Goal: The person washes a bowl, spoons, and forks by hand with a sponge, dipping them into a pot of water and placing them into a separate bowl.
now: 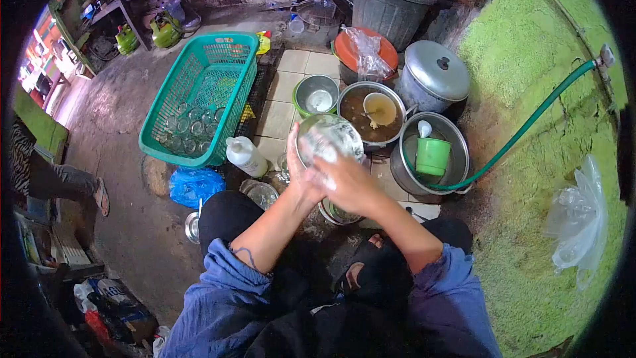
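Observation:
A round bowl or dish (348,134) with white suds on it is held up in front of me. My left hand (303,171) grips its left edge, palm inward. My right hand (341,179) is over its soapy inside, blurred, with suds on the fingers; whether it holds a sponge is hidden. Just left of my hands stands a white bottle (246,157). Beyond the bowl are a small metal pot (317,96) and a basin of brown water (361,130) with a cup in it. Glass dishes (260,194) lie near my left wrist.
A green basket (228,119) holds several glasses. At the right, a large pot (401,171) contains a green mug (432,156) and a hose end (517,142). A lidded pot (434,76) and red-lidded bucket (344,56) stand behind. Another person's leg (73,182) shows at left.

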{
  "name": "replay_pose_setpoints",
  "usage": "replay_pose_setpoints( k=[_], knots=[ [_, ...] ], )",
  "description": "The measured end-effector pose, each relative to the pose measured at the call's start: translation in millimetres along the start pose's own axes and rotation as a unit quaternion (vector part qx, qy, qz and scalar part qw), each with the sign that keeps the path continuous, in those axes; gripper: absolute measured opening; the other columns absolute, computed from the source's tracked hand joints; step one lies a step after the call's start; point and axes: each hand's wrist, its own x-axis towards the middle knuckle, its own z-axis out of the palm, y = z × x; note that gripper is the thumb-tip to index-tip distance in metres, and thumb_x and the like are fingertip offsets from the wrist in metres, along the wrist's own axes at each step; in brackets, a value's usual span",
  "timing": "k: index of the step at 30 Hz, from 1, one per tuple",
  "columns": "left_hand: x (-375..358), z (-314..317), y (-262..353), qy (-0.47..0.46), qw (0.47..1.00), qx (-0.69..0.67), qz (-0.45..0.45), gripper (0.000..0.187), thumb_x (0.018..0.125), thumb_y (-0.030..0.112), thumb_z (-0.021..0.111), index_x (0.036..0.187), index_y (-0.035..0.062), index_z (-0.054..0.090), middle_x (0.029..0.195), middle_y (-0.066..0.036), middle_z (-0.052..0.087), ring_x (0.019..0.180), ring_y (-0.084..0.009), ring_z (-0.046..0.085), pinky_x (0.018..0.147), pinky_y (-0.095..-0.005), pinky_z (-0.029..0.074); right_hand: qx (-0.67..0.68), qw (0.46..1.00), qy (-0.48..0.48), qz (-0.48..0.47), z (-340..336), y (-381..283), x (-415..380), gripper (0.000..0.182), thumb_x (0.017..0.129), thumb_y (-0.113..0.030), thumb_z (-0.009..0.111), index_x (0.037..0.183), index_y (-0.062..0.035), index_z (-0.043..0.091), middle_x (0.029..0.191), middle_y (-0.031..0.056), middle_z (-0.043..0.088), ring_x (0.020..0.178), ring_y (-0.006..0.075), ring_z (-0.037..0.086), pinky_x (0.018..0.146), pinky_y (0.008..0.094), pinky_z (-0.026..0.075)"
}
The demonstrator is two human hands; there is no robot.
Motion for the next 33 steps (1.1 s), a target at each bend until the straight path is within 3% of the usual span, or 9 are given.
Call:
replay_pose_setpoints(
  k=[2,5,9,10,15,18,21,24,33],
  knots=[
    [4,-7,7,-0.012,0.999,0.022,0.036,0.063,0.081,0.061,0.048,0.123,0.0141,0.052,0.121,-0.011,0.055,0.111,-0.0303,0.052,0.097,-0.0479,0.038,0.161,0.979,-0.126,-0.006,-6,-4,-4,0.046,0.092,-0.039,0.045,0.123,-0.0046,0.053,0.129,0.0243,0.046,0.119,0.0451,0.041,0.097,0.0483,0.037],
    [-2,12,6,-0.066,0.998,-0.006,0.004,0.064,0.08,0.062,0.049,0.122,0.0136,0.052,0.12,-0.011,0.055,0.109,-0.0305,0.052,0.097,-0.0478,0.039,0.047,0.989,-0.132,0.052,-21,17,3,0.047,0.093,-0.04,0.042,0.119,-0.0037,0.057,0.135,0.0218,0.041,0.127,0.0375,0.036,0.102,0.0485,0.032],
    [-7,22,-4,-0.048,0.999,-0.006,-0.004,0.063,0.082,0.06,0.046,0.123,0.013,0.051,0.121,-0.012,0.055,0.111,-0.031,0.052,0.097,-0.0488,0.038,-0.111,0.989,0.093,-0.024,7,15,6,0.046,0.093,-0.04,0.043,0.115,-0.003,0.058,0.129,0.0225,0.044,0.115,0.0397,0.047,0.096,0.0497,0.037],
    [-3,13,-2,-0.047,0.998,-0.014,-0.034,0.062,0.083,0.059,0.045,0.123,0.0117,0.051,0.121,-0.013,0.055,0.11,-0.032,0.052,0.098,-0.0492,0.038,0.013,0.994,-0.067,0.09,-1,1,4,0.042,0.092,-0.036,0.045,0.116,-0.0043,0.058,0.126,0.0222,0.047,0.102,0.0402,0.055,0.089,0.0491,0.043],
    [3,10,12,-0.026,0.998,0.021,0.055,0.063,0.083,0.058,0.045,0.121,0.008,0.053,0.119,-0.016,0.057,0.106,-0.0335,0.055,0.095,-0.0495,0.041,0.155,0.987,-0.032,-0.027,-13,6,-9,0.033,0.091,-0.031,0.05,0.112,-0.0084,0.062,0.116,0.0193,0.055,0.094,0.0378,0.058,0.086,0.0441,0.046],
    [-1,17,19,-0.14,0.989,-0.028,-0.037,0.065,0.084,0.058,0.043,0.123,0.0066,0.051,0.123,-0.016,0.055,0.109,-0.0331,0.055,0.096,-0.0498,0.041,-0.05,0.995,0.039,-0.077,-34,38,0,0.026,0.087,-0.03,0.056,0.099,-0.0109,0.069,0.111,0.0174,0.057,0.095,0.0344,0.058,0.087,0.0411,0.045],
    [-6,27,13,-0.093,0.995,-0.008,-0.04,0.066,0.084,0.059,0.043,0.124,0.0064,0.05,0.124,-0.016,0.054,0.11,-0.0323,0.055,0.096,-0.0499,0.041,-0.108,0.986,0.099,-0.08,-43,63,9,0.026,0.085,-0.029,0.06,0.098,-0.0085,0.069,0.108,0.0173,0.06,0.097,0.0334,0.057,0.088,0.0396,0.045],
    [-6,22,10,-0.107,0.992,0.017,-0.06,0.065,0.084,0.057,0.044,0.125,0.0065,0.049,0.124,-0.016,0.054,0.11,-0.0314,0.055,0.096,-0.0499,0.041,0.141,0.97,0.172,0.1,-43,69,15,0.023,0.077,-0.021,0.071,0.092,-0.0033,0.068,0.1,0.0155,0.063,0.092,0.0277,0.06,0.083,0.0339,0.045],
    [-3,12,-2,-0.079,0.993,0.08,-0.045,0.059,0.086,0.052,0.045,0.125,0.0073,0.048,0.122,-0.014,0.054,0.11,-0.0292,0.055,0.096,-0.0484,0.042,0.18,0.963,0.116,0.166,-25,79,8,0.023,0.07,-0.015,0.076,0.083,-0.0027,0.062,0.087,0.0099,0.064,0.082,0.022,0.062,0.075,0.0315,0.047]
  ],
)
